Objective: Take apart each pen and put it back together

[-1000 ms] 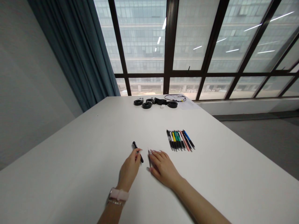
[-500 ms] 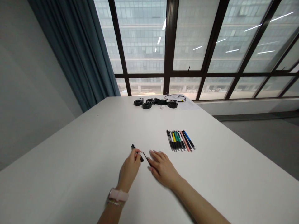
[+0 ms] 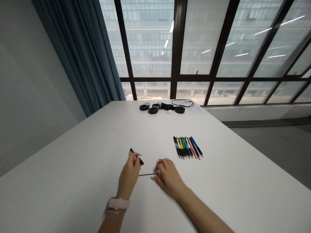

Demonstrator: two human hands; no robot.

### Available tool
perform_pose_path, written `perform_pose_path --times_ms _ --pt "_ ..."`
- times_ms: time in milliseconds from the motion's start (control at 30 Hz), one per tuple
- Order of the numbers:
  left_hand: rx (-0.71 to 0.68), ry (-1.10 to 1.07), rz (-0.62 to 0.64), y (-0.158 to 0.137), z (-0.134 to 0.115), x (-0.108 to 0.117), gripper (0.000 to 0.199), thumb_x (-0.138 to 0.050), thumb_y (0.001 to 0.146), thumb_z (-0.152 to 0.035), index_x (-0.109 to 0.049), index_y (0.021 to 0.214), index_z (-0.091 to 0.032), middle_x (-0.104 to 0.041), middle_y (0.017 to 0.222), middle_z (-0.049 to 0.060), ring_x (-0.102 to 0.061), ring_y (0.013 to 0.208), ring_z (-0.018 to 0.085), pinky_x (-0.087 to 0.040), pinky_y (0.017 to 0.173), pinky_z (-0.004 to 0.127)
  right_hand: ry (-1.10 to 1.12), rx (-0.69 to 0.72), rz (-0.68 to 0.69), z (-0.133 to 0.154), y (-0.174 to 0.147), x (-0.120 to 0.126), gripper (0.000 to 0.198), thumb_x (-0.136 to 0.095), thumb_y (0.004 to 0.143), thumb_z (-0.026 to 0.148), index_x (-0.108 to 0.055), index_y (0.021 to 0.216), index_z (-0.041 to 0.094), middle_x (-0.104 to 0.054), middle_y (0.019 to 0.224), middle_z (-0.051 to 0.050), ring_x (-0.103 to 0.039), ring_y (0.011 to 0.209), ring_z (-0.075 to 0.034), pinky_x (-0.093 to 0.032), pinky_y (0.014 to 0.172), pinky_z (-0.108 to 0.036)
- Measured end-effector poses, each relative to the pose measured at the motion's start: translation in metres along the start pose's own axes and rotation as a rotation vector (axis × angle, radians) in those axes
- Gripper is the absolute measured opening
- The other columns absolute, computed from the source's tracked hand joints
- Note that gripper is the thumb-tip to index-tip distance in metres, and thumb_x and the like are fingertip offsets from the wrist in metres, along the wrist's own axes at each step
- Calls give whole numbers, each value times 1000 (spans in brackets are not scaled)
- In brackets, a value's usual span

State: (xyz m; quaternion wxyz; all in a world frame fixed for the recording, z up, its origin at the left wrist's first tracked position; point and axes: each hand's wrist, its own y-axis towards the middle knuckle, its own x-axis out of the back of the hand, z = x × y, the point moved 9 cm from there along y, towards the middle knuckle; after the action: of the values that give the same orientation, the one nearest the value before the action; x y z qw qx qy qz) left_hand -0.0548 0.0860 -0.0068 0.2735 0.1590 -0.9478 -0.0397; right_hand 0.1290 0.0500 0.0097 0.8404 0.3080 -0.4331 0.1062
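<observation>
Black pen (image 3: pixel 141 161) and thin dark refill (image 3: pixel 147 174) at table (image 3: pixel 85 161).
Left hand (image 3: pixel 129 174), knuckles up, pinches pen; right hand (image 3: pixel 169 175), fingers curled, pinches refill's right end, refill crosswise between hands.

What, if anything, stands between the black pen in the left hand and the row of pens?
Nothing visible stands on the straight line between the black pen and the row of pens. The right hand and the thin dark stick are both on the near side of that line, the hand close to it.
</observation>
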Motion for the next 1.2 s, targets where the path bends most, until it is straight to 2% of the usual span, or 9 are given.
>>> perform_pose_path --times_ms 100,233,467,667,1100,1200 --pt "5 -21 12 -1 2 -2 31 -41 89 -48 -58 100 -25 -62 70 -1 -62 64 20 -45 60 30 -6 -16 15 1 1 -2 21 -76 82 18 -62 97 18 -63 111 -11 -56 112 -28 -44 104 -49" --pt "8 -20 26 -1 3 -4 30 -40 91 -47 -58 102 -25 -62 72 -1 -62 65 20 -46 61 30 14 -54 22 -2 3 -5 18 -74 83 13 -62 94 18 -62 109 -10 -57 108 -27 -47 100 -47" --pt "-4 7 19 -1 2 -2 31 -38 93 -46 -56 105 -25 -62 72 -1 -63 64 20 -47 60 30 -30 2 -2 1 3 -5 16 -73 85 16 -61 94 19 -63 108 -10 -57 107 -27 -45 101 -49" --pt "-32 67 -42 -2 -10 6 32 -43 90 -48 -54 110 -26 -66 85 2 -67 76 22 -49 67 32 -27 16 -15 1 1 0 15 -72 85 14 -60 94 19 -64 105 -9 -58 105 -27 -46 100 -47" --pt "10 -213 -132 14 21 10 44 -56 78 -56 -51 105 -22 -63 75 0 -70 69 24 -52 55 32 -17 -62 -76 -9 -5 17 18 -72 83 10 -59 91 19 -63 100 -7 -59 99 -25 -48 95 -44" --pt "0 -220 -141 14 21 12 44 -58 77 -56 -52 103 -21 -63 74 0 -70 68 23 -53 59 33 -5 -65 -92 -11 -6 18 16 -71 84 11 -59 91 20 -63 100 -7 -59 99 -25 -49 94 -43"
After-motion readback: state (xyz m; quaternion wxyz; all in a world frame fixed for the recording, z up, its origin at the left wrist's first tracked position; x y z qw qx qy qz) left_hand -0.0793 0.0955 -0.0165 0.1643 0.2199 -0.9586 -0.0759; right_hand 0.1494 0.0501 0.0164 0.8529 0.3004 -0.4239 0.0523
